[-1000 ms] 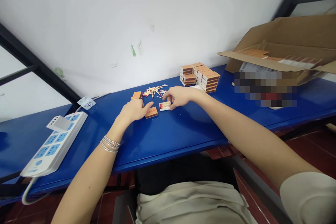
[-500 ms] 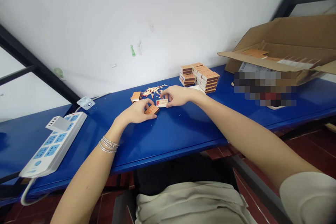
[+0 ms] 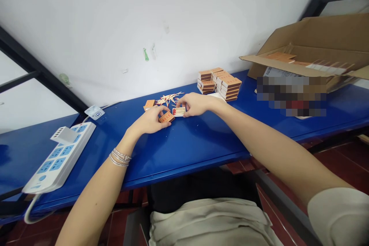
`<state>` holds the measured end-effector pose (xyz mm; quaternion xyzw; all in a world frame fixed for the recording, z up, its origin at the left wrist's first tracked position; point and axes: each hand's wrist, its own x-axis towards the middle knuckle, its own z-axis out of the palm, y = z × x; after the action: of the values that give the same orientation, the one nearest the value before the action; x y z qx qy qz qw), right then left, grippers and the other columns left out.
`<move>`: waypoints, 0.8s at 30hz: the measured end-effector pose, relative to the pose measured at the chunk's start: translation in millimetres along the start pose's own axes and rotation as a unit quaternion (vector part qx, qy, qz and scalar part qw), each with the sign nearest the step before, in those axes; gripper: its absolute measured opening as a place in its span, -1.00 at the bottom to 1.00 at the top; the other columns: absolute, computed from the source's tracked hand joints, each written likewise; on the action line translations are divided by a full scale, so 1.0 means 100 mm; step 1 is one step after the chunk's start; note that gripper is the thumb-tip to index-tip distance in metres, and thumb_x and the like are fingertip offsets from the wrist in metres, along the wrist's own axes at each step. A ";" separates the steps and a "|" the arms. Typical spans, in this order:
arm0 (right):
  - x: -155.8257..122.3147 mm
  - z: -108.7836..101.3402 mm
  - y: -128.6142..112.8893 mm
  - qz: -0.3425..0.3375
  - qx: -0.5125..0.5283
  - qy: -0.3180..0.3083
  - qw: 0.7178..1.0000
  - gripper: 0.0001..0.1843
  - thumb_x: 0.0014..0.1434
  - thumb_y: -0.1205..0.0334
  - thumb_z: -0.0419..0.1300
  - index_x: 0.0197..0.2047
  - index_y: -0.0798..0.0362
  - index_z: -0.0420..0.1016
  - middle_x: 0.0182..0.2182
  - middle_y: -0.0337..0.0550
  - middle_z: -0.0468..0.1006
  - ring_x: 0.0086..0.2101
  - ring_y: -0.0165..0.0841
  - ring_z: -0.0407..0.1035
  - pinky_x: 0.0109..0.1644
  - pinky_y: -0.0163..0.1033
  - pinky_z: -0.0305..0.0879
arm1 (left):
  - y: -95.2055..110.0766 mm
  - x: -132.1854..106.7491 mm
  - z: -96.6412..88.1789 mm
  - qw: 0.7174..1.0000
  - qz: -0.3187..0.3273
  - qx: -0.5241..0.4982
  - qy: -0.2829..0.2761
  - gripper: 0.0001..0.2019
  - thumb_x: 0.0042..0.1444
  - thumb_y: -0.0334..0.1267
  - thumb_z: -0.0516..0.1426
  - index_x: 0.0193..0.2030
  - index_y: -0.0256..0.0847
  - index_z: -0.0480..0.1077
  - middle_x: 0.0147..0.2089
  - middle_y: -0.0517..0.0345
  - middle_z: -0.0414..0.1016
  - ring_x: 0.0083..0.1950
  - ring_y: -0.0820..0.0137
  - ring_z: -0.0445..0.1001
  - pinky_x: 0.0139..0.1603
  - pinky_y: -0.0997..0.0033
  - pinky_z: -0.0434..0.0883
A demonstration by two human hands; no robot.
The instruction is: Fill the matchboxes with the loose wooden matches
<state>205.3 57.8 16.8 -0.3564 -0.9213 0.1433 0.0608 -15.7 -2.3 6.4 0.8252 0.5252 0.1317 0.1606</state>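
Note:
My left hand (image 3: 152, 119) grips an orange matchbox sleeve (image 3: 167, 117) between thumb and fingers, just above the blue tabletop. In my right hand (image 3: 196, 104) is a small white matchbox tray (image 3: 179, 112) with a row of red-tipped matches in it. Tray and sleeve sit close side by side, the tray's left end near the sleeve's upper right corner; I cannot tell if they touch. Behind my hands lies a loose heap of matches (image 3: 168, 99). Another orange matchbox (image 3: 149, 104) rests left of that heap, partly hidden by my left hand.
Stacked matchboxes (image 3: 227, 82) stand at the back right by the wall, with a white item (image 3: 217, 96) before them. An open cardboard box (image 3: 317, 42) occupies the far right. On the left are a white power strip (image 3: 62, 157) and a small pale device (image 3: 94, 112).
The sleeve in my left hand has tilted and shifted slightly upward. The tray in my right hand has barely moved.

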 end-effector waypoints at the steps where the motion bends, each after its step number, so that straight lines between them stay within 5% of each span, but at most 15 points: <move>1: 0.00 0.00 0.00 -0.002 0.000 0.000 1.000 -0.48 -0.09 0.24 0.33 0.01 0.07 0.53 -0.35 -0.15 0.58 -0.34 -0.30 0.43 -0.29 -0.29 0.20 | 0.01 0.00 0.00 1.000 0.000 0.003 0.003 -0.52 -0.01 -0.11 0.24 0.06 -0.20 0.38 -0.22 0.10 0.43 -0.34 0.39 0.39 -0.31 0.35 0.34; 9: 0.00 0.02 -0.08 -0.016 0.025 -0.035 0.999 -0.47 -0.10 0.31 0.34 0.01 0.08 0.54 -0.40 -0.21 0.58 -0.37 -0.34 0.42 -0.30 -0.30 0.19 | 0.06 -0.01 0.01 0.999 -0.042 -0.006 0.006 -0.37 -0.04 -0.15 0.25 0.19 -0.26 0.26 -0.26 0.13 0.44 -0.38 0.39 0.39 -0.34 0.35 0.33; 24: 0.06 0.08 0.05 -0.017 0.116 -0.070 0.991 -0.46 -0.09 0.25 0.35 0.02 0.13 0.50 -0.45 -0.22 0.57 -0.44 -0.39 0.39 -0.36 -0.32 0.19 | -0.02 0.02 -0.03 0.995 -0.071 -0.066 0.014 -0.38 -0.17 -0.13 0.38 0.07 -0.26 0.40 -0.29 0.17 0.44 -0.40 0.44 0.41 -0.30 0.37 0.40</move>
<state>202.5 63.7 7.9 -0.3203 -0.9063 0.2727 0.0398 -17.1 0.9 8.4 0.7717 0.5747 0.1661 0.2160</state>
